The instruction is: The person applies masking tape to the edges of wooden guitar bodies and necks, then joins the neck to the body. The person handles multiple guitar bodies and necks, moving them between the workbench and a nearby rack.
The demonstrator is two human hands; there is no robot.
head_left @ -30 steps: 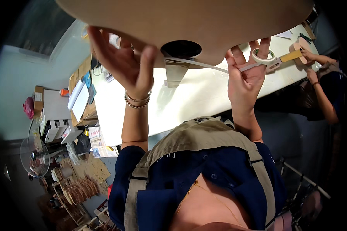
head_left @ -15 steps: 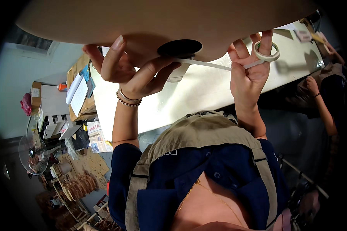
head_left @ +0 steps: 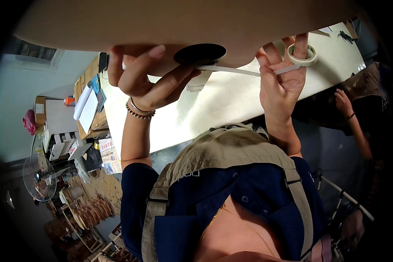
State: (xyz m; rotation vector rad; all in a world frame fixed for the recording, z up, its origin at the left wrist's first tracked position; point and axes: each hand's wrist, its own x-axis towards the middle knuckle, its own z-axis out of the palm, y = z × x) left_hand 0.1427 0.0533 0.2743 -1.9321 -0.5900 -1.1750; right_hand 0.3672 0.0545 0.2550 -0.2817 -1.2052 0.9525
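A large light-brown panel with a curved lower edge [head_left: 231, 22] fills the top of the view, a round dark hole [head_left: 201, 54] in it; it looks like a guitar body. My left hand [head_left: 146, 81] is at the hole's near-left rim, thumb and forefinger closed on one end of a strip of masking tape [head_left: 236, 70]. From there the strip runs taut to my right hand [head_left: 284, 81], whose thumb presses it against the palm. The masking tape roll [head_left: 311, 60] hangs round a raised finger of my right hand. The left fingertips' exact contact with the panel is hidden.
Under my hands lies a white tabletop [head_left: 170, 126]. To the left are a clipboard with papers [head_left: 90, 107], cardboard boxes [head_left: 40, 110] and a fan [head_left: 39, 177]. Wooden pieces hang on a rack [head_left: 91, 212] lower left. Another person's arm [head_left: 356, 122] is at the right.
My left hand and forearm have shifted slightly left, its upper fingers bending inward. The tape strip stays stretched between my hands. The other person's hand at the right has moved left and downward.
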